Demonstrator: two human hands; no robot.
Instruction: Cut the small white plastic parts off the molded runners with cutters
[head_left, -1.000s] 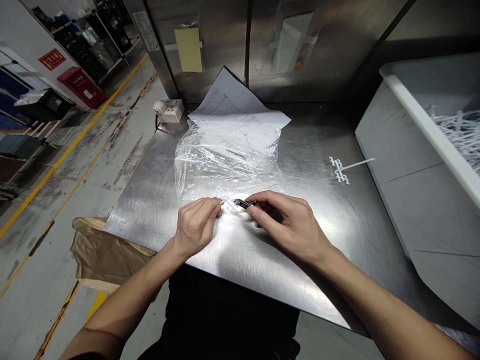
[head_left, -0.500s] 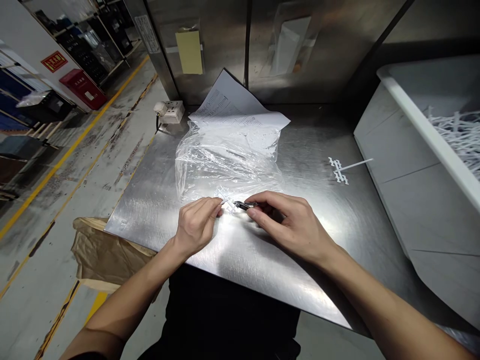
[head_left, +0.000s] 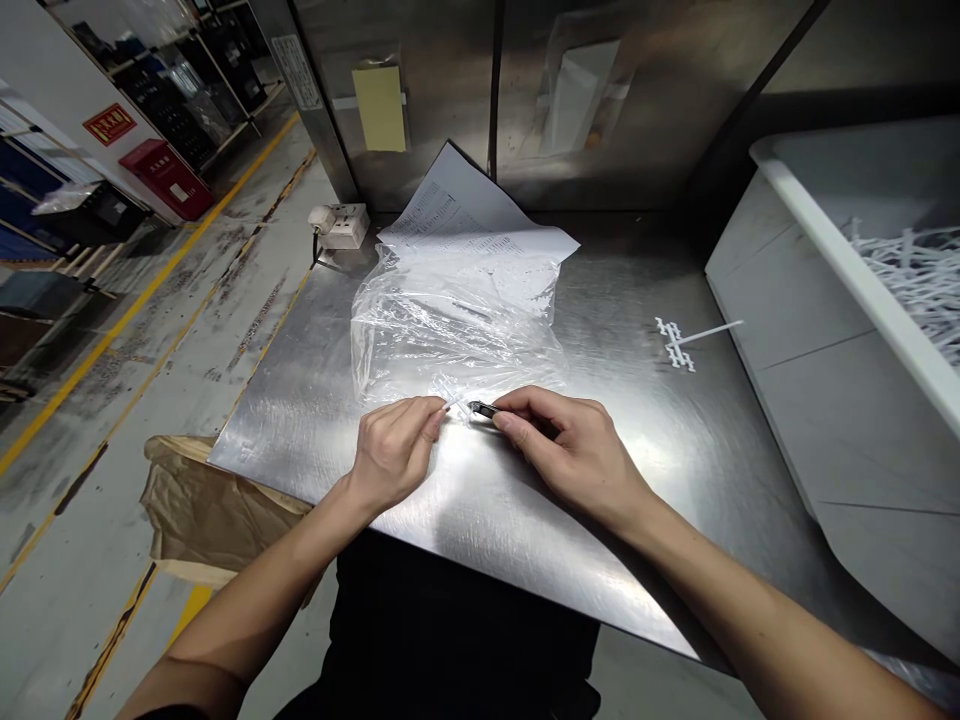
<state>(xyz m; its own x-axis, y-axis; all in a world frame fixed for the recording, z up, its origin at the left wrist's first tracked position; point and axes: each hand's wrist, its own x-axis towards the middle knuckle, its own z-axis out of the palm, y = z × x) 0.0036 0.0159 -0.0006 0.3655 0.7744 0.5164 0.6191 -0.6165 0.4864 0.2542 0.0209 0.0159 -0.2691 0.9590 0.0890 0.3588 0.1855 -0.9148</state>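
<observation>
My left hand (head_left: 397, 445) is closed, pinching the stem of a white plastic sprue (head_left: 454, 398) with small branches. My right hand (head_left: 574, 440) grips a small dark metal tool that looks like nail clippers (head_left: 484, 409). The head of the clippers is at the right side of the sprue's branches; whether the jaws touch them is too small to tell. Both hands are low over the steel table (head_left: 480, 500), at the near edge of a clear plastic bag (head_left: 450, 320). A second white sprue (head_left: 677, 344) with a long stem lies to the right.
A large grey bin (head_left: 780, 330) holding many white sprues (head_left: 915, 275) stands on the right. Printed paper (head_left: 465, 215) lies behind and partly under the plastic bag. A power socket block (head_left: 341, 225) sits at the back left. Below the left edge is an open brown paper bag (head_left: 217, 510).
The sprue in my left hand has turned slightly, and the clippers have shifted a little against it. Both hands stay in nearly the same place.
</observation>
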